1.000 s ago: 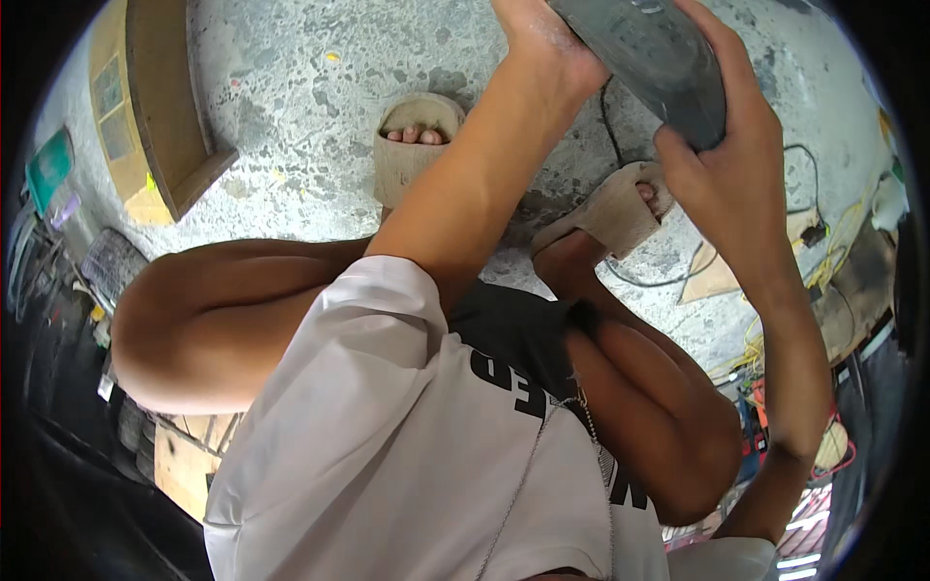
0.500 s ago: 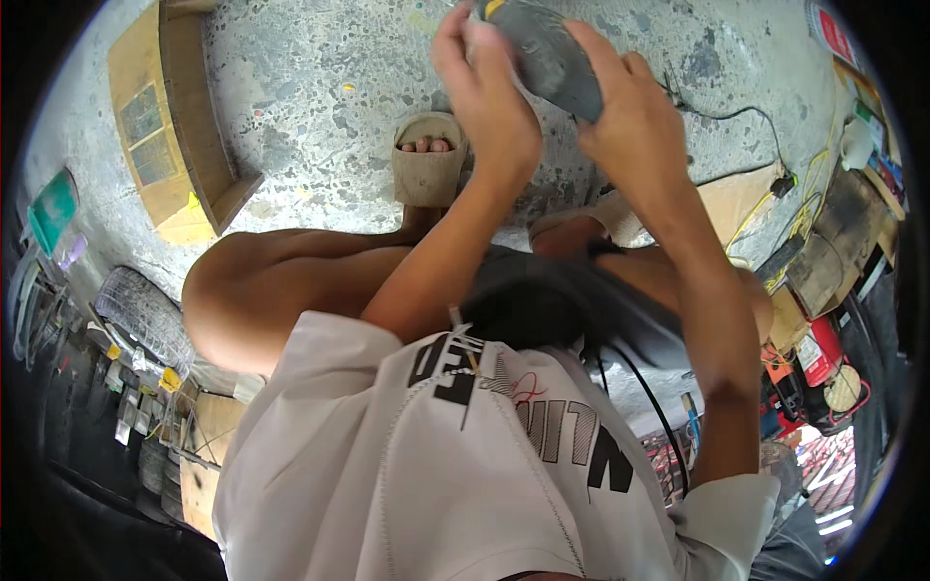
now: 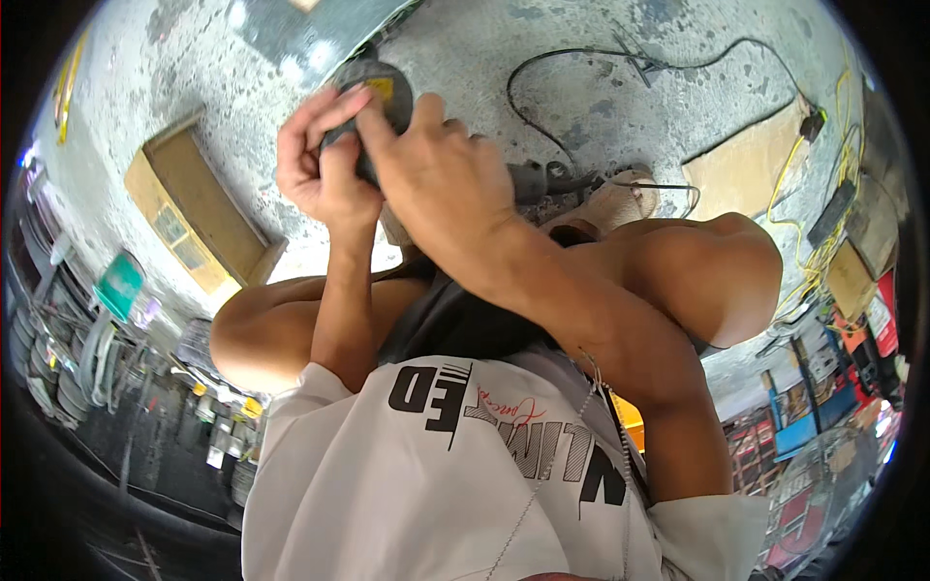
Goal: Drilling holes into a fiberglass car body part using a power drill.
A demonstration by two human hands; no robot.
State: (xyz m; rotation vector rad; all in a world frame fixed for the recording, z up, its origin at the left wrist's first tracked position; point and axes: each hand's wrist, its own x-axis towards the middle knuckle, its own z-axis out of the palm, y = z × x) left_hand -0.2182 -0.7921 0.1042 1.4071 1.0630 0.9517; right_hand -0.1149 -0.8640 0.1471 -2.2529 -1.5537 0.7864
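Both my hands are together at the upper left of centre, on a dark grey rounded thing [image 3: 395,108] with a yellow patch; its kind is not clear. My left hand [image 3: 334,174] curls its fingers and thumb around the near left side. From the right, my right hand [image 3: 450,179] reaches across with its forefinger against it, and its knuckles hide part of it. Behind the right wrist, the end of a dark tool [image 3: 528,182] shows close to the floor, near a black cord [image 3: 523,82]. Whether it joins the held thing is hidden.
A glossy grey panel [image 3: 320,39] lies beyond my hands. An open wooden box [image 3: 189,213] stands on the left, with a green container [image 3: 119,286] nearer. To the right are a cardboard sheet [image 3: 741,165], yellow cords [image 3: 775,276] and a blue metal piece [image 3: 809,426].
My hands and the dark grey thing have moved left and nearer to me. My right forearm now crosses in front of my body. The view has shifted, bringing the glossy panel in.
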